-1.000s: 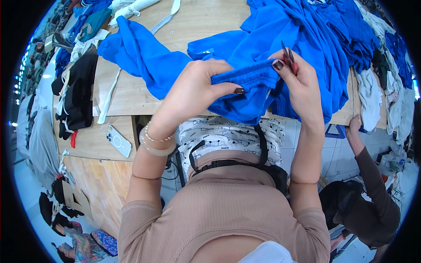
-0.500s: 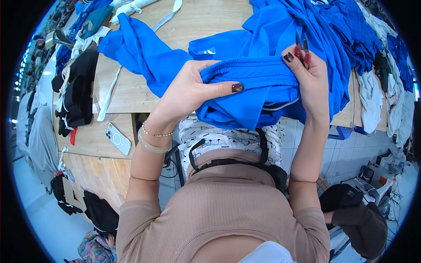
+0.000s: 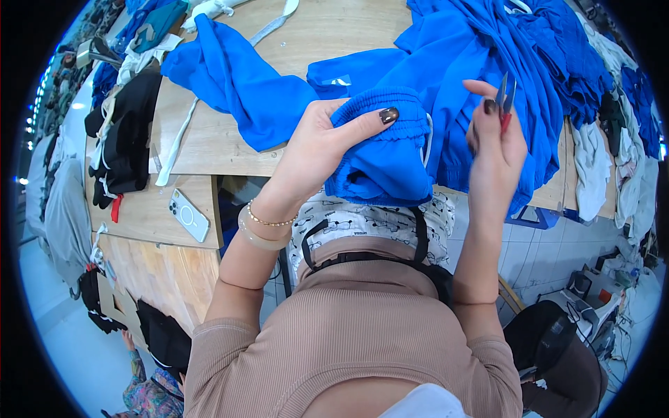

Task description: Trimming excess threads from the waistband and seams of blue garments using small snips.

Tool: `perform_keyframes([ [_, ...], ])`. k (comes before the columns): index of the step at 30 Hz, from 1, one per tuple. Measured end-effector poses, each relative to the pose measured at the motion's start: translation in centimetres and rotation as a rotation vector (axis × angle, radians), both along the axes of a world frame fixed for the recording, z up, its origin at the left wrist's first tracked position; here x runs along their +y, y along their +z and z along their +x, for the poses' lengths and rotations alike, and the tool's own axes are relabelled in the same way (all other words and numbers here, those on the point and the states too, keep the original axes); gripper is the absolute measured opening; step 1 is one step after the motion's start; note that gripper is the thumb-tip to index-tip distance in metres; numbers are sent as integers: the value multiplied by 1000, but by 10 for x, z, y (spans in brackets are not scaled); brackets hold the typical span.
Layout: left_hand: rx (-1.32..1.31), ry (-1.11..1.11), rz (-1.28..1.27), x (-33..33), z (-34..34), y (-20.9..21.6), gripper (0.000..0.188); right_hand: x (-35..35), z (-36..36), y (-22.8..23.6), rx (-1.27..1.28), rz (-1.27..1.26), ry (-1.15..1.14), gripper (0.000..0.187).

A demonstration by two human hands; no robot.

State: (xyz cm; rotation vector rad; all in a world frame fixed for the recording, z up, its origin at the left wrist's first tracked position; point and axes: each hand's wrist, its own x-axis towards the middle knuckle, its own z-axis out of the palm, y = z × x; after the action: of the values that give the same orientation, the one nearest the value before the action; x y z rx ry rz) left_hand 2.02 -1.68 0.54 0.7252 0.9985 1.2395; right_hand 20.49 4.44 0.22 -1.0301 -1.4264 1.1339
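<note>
My left hand (image 3: 324, 143) grips the gathered elastic waistband of a blue garment (image 3: 394, 157), thumb on top and the other fingers hidden behind the cloth. A white cord (image 3: 428, 139) shows along the waistband's right edge. To the right, apart from the waistband, my right hand (image 3: 496, 157) is closed around small red-handled thread snips (image 3: 506, 115), whose blades point away from me. Its index finger sticks out to the left, and part of the hand is blurred.
More blue fabric (image 3: 488, 56) is heaped at the back right of the wooden table (image 3: 334, 28). On the left lie black garments (image 3: 129, 132), a white strip (image 3: 174, 146) and a phone (image 3: 188, 216). Another person's patterned sleeve (image 3: 150, 390) shows at lower left.
My right hand has let go of the waistband and moved right and slightly down, still holding the snips. The waistband, once stretched between both hands, now hangs bunched from my left hand.
</note>
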Motion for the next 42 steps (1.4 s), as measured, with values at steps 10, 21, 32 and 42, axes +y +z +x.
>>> perform_keyframes([
  [10,214,145,176,0,14,1,15,-52,4,37,16,-360,291,31],
  [21,400,229,332,1,18,-2,17,-54,2,43,-82,-389,286,39],
  [32,355,226,282,0,18,-1,17,-55,-2,32,-113,-299,267,37],
  [42,383,244,324,0,19,-2,17,-55,-2,30,-111,-262,261,37],
])
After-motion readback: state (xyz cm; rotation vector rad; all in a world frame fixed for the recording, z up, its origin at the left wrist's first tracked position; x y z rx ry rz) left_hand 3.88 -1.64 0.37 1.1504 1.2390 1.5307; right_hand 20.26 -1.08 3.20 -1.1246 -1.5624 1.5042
